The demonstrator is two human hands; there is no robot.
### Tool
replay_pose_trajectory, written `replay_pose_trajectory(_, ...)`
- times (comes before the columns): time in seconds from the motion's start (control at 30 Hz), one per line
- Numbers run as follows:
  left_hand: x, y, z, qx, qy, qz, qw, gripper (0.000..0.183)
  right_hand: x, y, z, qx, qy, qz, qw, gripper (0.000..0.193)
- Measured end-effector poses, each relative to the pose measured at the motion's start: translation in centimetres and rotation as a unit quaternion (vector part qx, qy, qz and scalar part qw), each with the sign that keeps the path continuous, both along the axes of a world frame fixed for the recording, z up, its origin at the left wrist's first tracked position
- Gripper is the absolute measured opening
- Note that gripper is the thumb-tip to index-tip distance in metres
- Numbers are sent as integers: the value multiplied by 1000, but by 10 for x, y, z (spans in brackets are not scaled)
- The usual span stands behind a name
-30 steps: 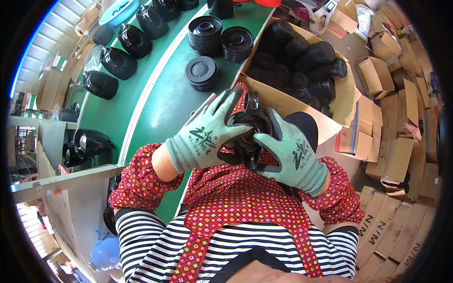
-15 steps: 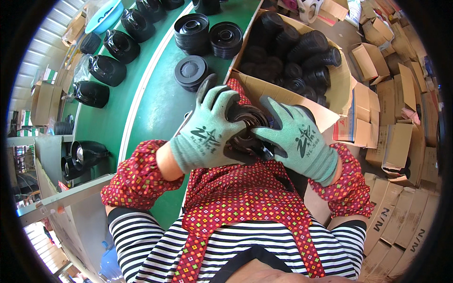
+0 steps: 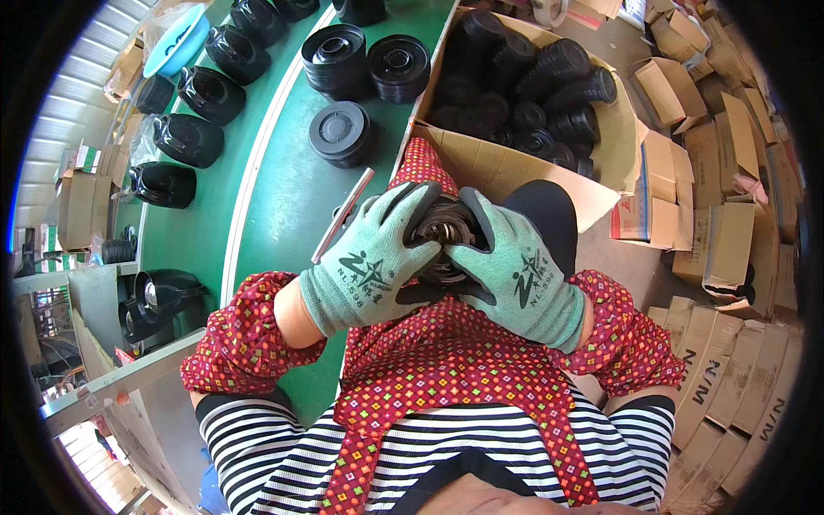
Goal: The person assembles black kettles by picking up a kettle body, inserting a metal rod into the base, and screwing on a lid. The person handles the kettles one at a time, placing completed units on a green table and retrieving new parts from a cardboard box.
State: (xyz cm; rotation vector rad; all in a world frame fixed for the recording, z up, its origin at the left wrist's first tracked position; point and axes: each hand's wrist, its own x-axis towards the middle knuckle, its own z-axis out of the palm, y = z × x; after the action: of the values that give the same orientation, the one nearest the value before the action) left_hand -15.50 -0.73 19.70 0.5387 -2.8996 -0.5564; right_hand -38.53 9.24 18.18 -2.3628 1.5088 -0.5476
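- Landmark: the green table (image 3: pixel 279 193), whose right-hand edge runs beside the person's lap.
- The black round part (image 3: pixel 443 233) is held just beyond that edge, above the red patterned apron (image 3: pixel 446 343).
- The left hand (image 3: pixel 369 262) curls round the part's left side, the right hand (image 3: pixel 519 262) round its right; both thumbs press its middle, while most fingertips are hidden.
- A white line (image 3: pixel 256 163) runs lengthwise along the table; green surface spreads from it toward the right-hand edge.
- A slim bar (image 3: pixel 343 215) slants near that edge, just beside the left hand.
- A low disc stack (image 3: pixel 341 133) stands on the table ahead of the left hand; two taller stacks (image 3: pixel 333 62) (image 3: pixel 400 67) stand farther along.
- An open carton (image 3: pixel 489 167) of black parts stands against the table's right-hand edge, bounding reach ahead of the right hand.
- Black jugs (image 3: pixel 189 137) line the table's left side, near a blue basin (image 3: pixel 178 45).
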Motion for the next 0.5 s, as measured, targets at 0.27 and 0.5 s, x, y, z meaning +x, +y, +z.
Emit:
replay_pose_trajectory(0.27,-1,-3,-13,-14,31,-9,999,48,0,-7,-5,-15,10,23,1000,63)
replay_pose_trajectory(0.5,8,-8,-16,79,176,76,978,94,-23,-24,5,29,-311,40,949,82)
